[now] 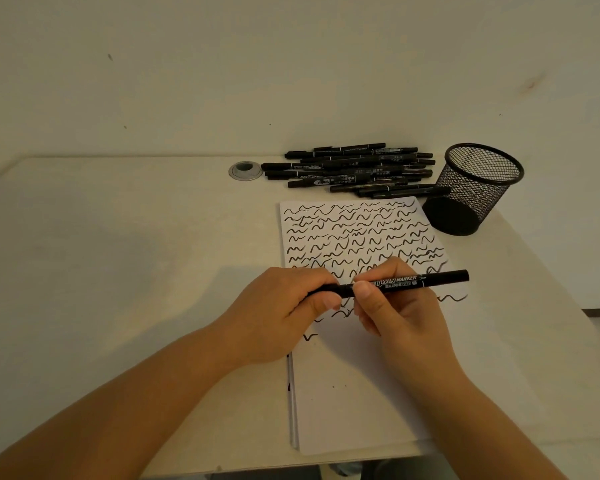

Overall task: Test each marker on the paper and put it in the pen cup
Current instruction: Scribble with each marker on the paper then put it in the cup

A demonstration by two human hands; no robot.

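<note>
Two bare forearms reach in from below, the hands meeting above a sheet of paper [354, 393] covered in black squiggles. The left hand [281, 313] curls around one end of a black marker [406, 282]; the right hand [392, 303] pinches its middle, holding it level. Farther back on the bench [118, 237] lie a pile of markers [354, 171] and, right of the pile, a mesh pen cup [475, 188].
</note>
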